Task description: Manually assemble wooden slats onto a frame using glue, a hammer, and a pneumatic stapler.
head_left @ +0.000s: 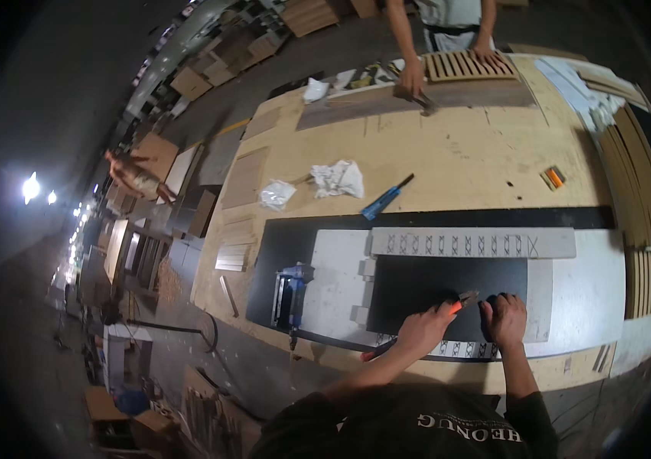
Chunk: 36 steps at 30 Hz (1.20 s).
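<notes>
My left hand [423,330] is closed around orange-handled pliers [461,302], whose metal jaws point right over a black panel [432,291]. Close to the jaws, my right hand [507,320] has its fingers curled down at the right part of the panel. Something small and dark shows at its fingertips, too unclear to name. The panel lies on a white board [585,283]. Along its far side runs a pale strip [478,242] marked with a row of crosses. Small pale blocks [359,314] sit by its left edge.
A blue nail gun [292,294] rests left of the panel. Beyond lie a blue utility knife [387,199], crumpled white plastic [338,179] and a small orange-and-yellow item [553,178]. Across the table a co-worker's hands [413,76] handle a slatted wooden panel [471,67]. Slatted pieces [650,283] are stacked right.
</notes>
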### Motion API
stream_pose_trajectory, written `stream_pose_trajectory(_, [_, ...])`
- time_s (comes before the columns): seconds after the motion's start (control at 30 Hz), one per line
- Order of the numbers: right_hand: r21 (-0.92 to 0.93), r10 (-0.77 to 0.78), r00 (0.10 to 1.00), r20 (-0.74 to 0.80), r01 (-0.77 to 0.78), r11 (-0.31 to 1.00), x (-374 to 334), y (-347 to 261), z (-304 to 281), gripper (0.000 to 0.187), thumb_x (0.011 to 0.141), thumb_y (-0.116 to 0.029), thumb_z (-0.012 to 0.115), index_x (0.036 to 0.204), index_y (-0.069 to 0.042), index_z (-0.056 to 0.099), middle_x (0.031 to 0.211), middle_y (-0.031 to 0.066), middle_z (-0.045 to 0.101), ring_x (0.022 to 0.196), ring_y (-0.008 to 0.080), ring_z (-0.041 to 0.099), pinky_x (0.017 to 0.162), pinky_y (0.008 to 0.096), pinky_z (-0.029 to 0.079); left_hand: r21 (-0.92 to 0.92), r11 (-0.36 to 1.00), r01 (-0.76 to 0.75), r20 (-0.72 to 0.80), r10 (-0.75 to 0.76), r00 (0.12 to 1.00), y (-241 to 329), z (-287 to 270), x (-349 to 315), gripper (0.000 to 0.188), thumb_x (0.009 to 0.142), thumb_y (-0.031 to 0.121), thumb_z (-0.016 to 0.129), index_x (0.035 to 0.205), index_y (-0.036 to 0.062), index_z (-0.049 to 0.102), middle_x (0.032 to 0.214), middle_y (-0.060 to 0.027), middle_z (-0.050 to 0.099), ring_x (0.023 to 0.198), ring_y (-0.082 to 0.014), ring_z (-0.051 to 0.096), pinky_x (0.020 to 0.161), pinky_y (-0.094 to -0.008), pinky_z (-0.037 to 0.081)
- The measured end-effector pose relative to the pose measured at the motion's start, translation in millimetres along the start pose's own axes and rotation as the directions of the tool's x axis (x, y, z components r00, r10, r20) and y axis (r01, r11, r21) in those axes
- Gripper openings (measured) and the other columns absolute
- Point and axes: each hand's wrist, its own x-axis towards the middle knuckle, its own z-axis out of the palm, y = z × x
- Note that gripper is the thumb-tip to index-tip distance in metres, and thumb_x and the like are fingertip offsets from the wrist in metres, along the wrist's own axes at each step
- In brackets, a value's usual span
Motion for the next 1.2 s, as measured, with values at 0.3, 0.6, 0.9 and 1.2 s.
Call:
stream_pose_trajectory(0.3, [-0.023, 0.001, 1.000, -0.011, -0.001, 1.000, 3.0, 2.8, -2.0, 0.026, 0.076, -0.024, 0.065, 0.065, -0.004, 0.052, 0.071, 0.0133, 0.054, 0.070, 0.0322, 0.051, 0.063, 0.0406, 0.041, -0.093, 0.924, 0.371, -0.466, -0.370, 0.804, -103.4, -26.3, -21.6, 0.031, 0.087, 0.035, 0.050, 0.114, 0.0196, 0.056, 0.075, -0.0163, 0.062, 0.068, -0.0366, 0.060, 0.059, -0.0450, 0.046])
stream_pose_trajectory(0.6, [0.025, -0.019, 0.998, -0.057, 0.021, 0.999, 1.2, 7.2, 8.5, 0.025, 0.075, -0.025, 0.065, 0.063, -0.006, 0.054, 0.069, 0.0120, 0.054, 0.070, 0.0317, 0.053, 0.065, 0.0413, 0.044, 0.449, 0.476, 0.756, -0.630, -0.431, 0.646, -295.2, -21.7, -69.5, 0.063, 0.085, 0.044, 0.048, 0.129, -0.0002, 0.039, 0.122, -0.0181, 0.050, 0.107, -0.0340, 0.050, 0.091, -0.0436, 0.039])
stream_pose_trajectory(0.9, [0.180, 0.110, 0.994, -0.013, -0.106, 0.978, 1.2, 35.0, -17.5, 0.019, 0.073, -0.026, 0.066, 0.073, -0.011, 0.054, 0.075, 0.0072, 0.051, 0.074, 0.0280, 0.052, 0.065, 0.0373, 0.043, -0.208, 0.755, 0.622, -0.357, -0.650, 0.670, -310.0, -65.0, -40.6, 0.049, 0.082, 0.027, 0.058, 0.124, 0.0048, 0.045, 0.099, -0.0162, 0.061, 0.089, -0.0330, 0.059, 0.075, -0.0414, 0.047])
stream_pose_trajectory(1.2, [0.264, 0.448, 0.893, 0.030, -0.440, 0.858, 22.4, 75.1, -28.3, 0.030, 0.070, -0.024, 0.067, 0.097, -0.013, 0.063, 0.085, 0.0076, 0.060, 0.084, 0.0256, 0.058, 0.074, 0.0364, 0.046, -0.701, 0.586, 0.407, 0.092, -0.492, 0.866, -188.4, -180.9, -57.5, 0.036, 0.072, 0.011, 0.064, 0.104, 0.0043, 0.050, 0.073, -0.0070, 0.059, 0.054, -0.0142, 0.056, 0.046, -0.0256, 0.045])
